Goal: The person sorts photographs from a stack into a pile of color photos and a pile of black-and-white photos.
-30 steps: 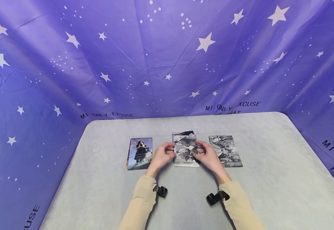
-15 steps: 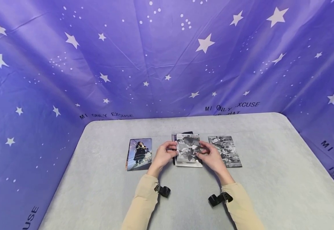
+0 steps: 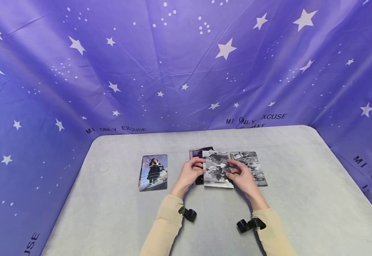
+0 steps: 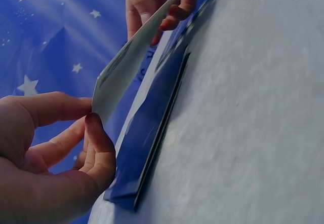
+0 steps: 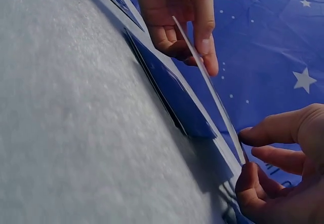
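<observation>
A black-and-white photo (image 3: pixel 216 169) is held raised above the table between both hands. My left hand (image 3: pixel 191 175) pinches its left edge between thumb and fingers, and my right hand (image 3: pixel 244 177) pinches the right edge. In the left wrist view the photo (image 4: pixel 121 72) shows its pale underside, lifted off the pile beneath. That middle pile of photos (image 3: pixel 196 153) is partly covered by the held photo and my left hand. To the right lies another black-and-white photo (image 3: pixel 253 167), partly overlapped by my right hand.
A colour photo of a couple on a ship's bow (image 3: pixel 154 172) tops a pile at the left of the grey table (image 3: pixel 115 220). Behind the table's far edge hangs a purple cloth (image 3: pixel 173 71) with white stars. Each wrist wears a black camera.
Both hands have carried the black-and-white photo to the right, off the middle pile and toward the right-hand photo. More of the middle pile now shows. The left pile stays put.
</observation>
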`<control>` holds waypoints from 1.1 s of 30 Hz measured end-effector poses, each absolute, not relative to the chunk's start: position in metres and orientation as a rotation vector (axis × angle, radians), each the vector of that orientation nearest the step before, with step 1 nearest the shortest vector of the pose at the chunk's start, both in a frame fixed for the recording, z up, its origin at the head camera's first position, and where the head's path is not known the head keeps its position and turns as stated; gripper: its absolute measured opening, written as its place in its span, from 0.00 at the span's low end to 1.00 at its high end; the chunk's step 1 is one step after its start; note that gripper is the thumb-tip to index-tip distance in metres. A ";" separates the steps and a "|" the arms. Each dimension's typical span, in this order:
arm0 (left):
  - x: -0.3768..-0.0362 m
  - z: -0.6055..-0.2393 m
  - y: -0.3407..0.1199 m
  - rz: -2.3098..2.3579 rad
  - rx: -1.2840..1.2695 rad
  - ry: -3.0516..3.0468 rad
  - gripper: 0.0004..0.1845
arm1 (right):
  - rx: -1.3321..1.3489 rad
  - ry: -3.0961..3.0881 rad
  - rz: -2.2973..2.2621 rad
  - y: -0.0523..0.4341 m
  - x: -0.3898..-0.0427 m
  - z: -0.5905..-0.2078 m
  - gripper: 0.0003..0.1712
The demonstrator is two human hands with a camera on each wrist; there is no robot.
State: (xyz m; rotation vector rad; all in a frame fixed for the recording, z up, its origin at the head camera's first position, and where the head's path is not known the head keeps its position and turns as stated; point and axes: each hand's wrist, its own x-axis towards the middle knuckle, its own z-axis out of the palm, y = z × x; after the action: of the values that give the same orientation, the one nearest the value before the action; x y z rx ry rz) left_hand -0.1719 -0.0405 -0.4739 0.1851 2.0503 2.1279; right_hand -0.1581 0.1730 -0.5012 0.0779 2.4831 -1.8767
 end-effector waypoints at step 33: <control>-0.180 -0.508 0.053 2.061 0.232 2.097 0.24 | 0.228 2.834 -1.554 0.250 -0.147 -0.498 0.25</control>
State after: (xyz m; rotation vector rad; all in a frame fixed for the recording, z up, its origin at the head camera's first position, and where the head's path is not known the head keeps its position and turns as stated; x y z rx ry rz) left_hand -0.1795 0.0526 -0.5077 0.2325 2.0965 2.0610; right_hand -0.1472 0.2503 -0.4977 0.2276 2.8342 -1.5543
